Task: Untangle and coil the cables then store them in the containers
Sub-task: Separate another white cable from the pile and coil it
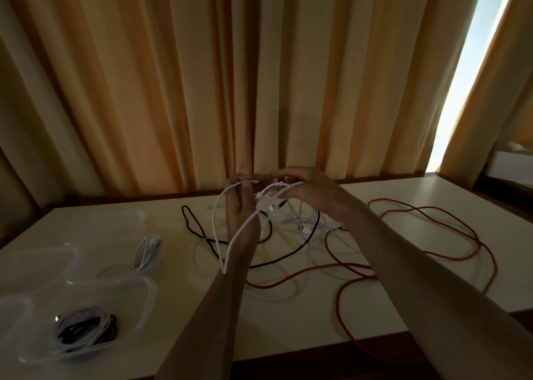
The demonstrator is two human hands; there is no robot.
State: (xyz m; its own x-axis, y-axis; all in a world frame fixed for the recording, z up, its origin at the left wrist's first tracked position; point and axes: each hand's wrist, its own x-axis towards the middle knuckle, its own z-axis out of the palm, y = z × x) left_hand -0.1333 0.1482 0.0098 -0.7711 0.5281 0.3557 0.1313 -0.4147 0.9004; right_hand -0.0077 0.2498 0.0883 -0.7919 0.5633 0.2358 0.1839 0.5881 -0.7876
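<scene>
Before the orange curtains (259,77), over the pale table (389,307), I see my left hand (240,206) and right hand (300,188) gripping a white cable (230,253) above the tangle (294,229); clear containers (86,307) sit left of it.

Scene dim and underexposed, lit mainly by an overexposed strip of daylight through the curtain gap (473,71) at upper right, which backlights the orange curtains (202,77) and leaves soft sheen on the white table (288,330); wide-angle bowing at edges, mild softness throughout, forearms in shadow.
</scene>
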